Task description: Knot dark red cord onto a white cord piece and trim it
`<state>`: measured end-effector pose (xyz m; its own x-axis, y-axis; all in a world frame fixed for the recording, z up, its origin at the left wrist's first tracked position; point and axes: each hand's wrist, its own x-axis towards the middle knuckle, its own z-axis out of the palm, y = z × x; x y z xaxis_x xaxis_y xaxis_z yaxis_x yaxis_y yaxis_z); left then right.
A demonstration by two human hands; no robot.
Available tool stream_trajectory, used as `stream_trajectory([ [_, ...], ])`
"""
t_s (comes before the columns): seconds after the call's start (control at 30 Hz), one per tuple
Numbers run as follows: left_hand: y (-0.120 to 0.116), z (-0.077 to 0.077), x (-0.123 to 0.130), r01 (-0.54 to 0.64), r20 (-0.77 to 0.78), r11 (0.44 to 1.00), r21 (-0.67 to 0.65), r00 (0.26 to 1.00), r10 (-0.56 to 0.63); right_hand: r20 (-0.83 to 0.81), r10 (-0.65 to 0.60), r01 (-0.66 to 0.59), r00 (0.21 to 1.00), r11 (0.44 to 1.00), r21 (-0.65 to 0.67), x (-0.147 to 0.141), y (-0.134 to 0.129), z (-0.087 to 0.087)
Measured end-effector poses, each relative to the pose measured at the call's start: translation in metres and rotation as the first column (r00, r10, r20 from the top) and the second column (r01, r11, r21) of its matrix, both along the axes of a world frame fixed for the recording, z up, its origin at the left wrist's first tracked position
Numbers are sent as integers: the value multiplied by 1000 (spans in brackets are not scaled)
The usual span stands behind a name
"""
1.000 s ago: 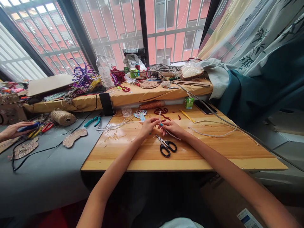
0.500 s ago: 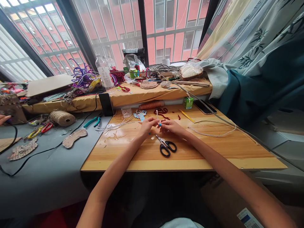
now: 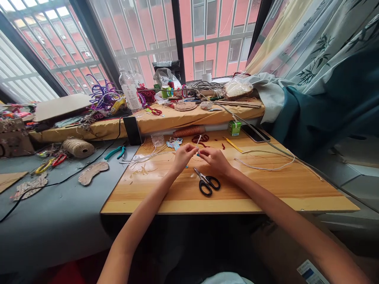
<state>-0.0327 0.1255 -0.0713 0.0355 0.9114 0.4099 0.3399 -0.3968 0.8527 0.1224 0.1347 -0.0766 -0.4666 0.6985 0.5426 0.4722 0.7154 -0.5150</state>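
My left hand (image 3: 184,156) and my right hand (image 3: 215,159) meet at the fingertips over the wooden table. Both pinch a small white strip (image 3: 199,139), whose end sticks up between them. A tiny blue piece (image 3: 198,155) shows by my right fingertips; whether it is held or worn I cannot tell. Black-handled scissors (image 3: 206,184) lie just below the hands, their tips toward my left hand. Beyond my fingers lies a dark red cord (image 3: 200,139). A patterned blue piece (image 3: 175,143) is on the table past my left hand.
White cords (image 3: 145,158) lie left, a yellow tool (image 3: 233,145) and phone (image 3: 255,133) at the back right. On the grey surface are a twine spool (image 3: 78,147), teal pliers (image 3: 115,152) and a black cable (image 3: 71,179). A bottle (image 3: 130,91) stands on the cluttered ledge.
The white strip now tilts to the right, and my fingers have shifted slightly around it. Another person's hand at the far left has gone out of view, and the black cable there has moved.
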Motion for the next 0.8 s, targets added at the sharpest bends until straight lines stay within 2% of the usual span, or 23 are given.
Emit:
stream_trajectory([
  [0.07, -1, 0, 2, 8, -1, 1000, -3, 1000, -8, 89, -108, 96, 990, 986, 136, -1, -2, -1],
  [0.2, -2, -1, 5, -7, -20, 1000, 4, 1000, 7, 204, -289, 203, 935, 911, 358, -8, -9, -3],
  [0.27, -2, -1, 5, 15, -20, 1000, 2, 1000, -15, 215, -316, 215, 924, 896, 389, -13, -12, -5],
  [0.33, -1, 0, 3, 47, 0, 999, 4, 999, -47, 186, -283, 201, 941, 909, 366, -15, -14, -5],
  [0.43, 0, 1, 1, -1, -38, 998, 68, 999, 3, 37, -133, 119, 990, 958, 262, -12, -12, -2],
  [0.5, 0, -1, 0, -84, -182, 979, 185, 976, 118, -138, -51, 72, 989, 985, 157, -9, -10, 1],
  [0.6, -1, -4, -1, -117, -431, 923, 366, 858, 280, -452, -45, 3, 891, 996, -94, -3, -5, 6],
  [0.7, -3, -7, 0, -61, -578, 891, 449, 741, 342, -662, -104, -165, 742, 929, -331, 0, 3, 8],
  [0.8, -4, -8, 0, 25, -653, 864, 504, 666, 362, -712, -181, -288, 678, 826, -485, 2, 9, 8],
])
